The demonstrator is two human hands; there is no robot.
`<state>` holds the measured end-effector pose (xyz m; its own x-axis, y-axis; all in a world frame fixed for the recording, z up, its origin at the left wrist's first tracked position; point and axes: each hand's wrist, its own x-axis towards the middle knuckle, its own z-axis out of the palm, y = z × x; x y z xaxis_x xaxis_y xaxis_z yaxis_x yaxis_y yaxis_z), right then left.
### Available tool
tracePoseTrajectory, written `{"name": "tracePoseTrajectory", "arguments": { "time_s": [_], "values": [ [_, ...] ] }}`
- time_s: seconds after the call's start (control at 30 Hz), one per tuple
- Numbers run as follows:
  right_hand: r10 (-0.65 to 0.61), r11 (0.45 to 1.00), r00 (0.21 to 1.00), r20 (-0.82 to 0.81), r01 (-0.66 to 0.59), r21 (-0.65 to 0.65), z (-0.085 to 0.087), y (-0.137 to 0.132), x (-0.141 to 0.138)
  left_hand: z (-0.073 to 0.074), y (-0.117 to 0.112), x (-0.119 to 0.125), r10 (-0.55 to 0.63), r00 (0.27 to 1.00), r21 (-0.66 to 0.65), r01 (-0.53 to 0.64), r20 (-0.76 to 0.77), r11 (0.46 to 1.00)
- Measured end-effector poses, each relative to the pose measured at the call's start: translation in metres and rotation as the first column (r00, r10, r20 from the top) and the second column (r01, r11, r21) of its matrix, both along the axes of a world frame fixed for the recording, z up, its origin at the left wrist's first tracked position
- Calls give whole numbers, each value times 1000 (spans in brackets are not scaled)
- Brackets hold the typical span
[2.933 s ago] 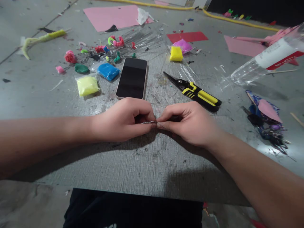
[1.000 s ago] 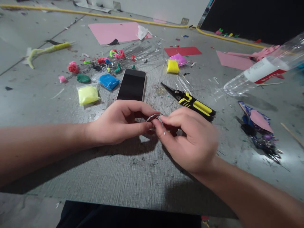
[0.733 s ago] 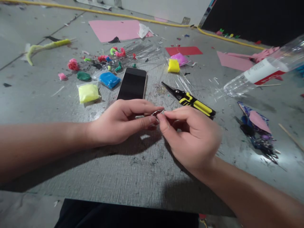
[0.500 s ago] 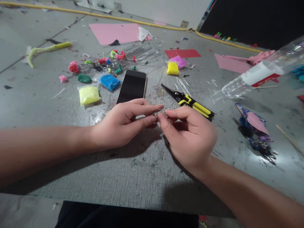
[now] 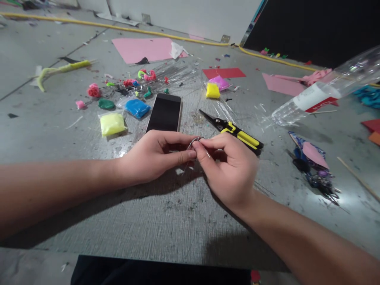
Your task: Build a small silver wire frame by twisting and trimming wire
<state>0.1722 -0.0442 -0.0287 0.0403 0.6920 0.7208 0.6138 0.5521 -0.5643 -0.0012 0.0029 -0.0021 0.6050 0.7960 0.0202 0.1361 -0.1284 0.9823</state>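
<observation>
Between my two hands is a thin silvery wire (image 5: pixel 194 140), bent into a small curve, with fine ends sticking out below and to the right. My left hand (image 5: pixel 158 152) pinches it between thumb and fingers from the left. From the right, my right hand (image 5: pixel 230 168) grips the same wire with thumb and forefinger; its other fingers are curled and partly hidden. Just beyond my left hand lies a dark-screened phone (image 5: pixel 164 113). Black and yellow pliers (image 5: pixel 233 130) rest on the table behind my right hand.
Bags of yellow (image 5: pixel 113 124) and blue clay (image 5: pixel 137 108) lie left of the phone. A plastic bottle (image 5: pixel 314 97) lies at the right, near a decorated trinket (image 5: pixel 314 156). Pink paper (image 5: pixel 139 49), red paper (image 5: pixel 224 73) and a yellow cord (image 5: pixel 124 28) are farther back.
The wire now shows as a curved loop between my fingertips, where it was mostly hidden before. My right hand has shifted slightly left, and the view has tilted up a little.
</observation>
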Motion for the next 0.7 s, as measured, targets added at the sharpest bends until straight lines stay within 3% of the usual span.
{"name": "tracePoseTrajectory", "arguments": {
  "time_s": [0.5, 0.7],
  "values": [
    [123, 984, 973, 198, -145, 102, -2, 10, 9, 2, 1, 2, 66, 995, -35, -69, -71, 997],
    [98, 987, 967, 234, -125, 104, 0, 16, 18, 3, 1, 2, 7, 998, -78, -13, -69, 997]
  ]
}}
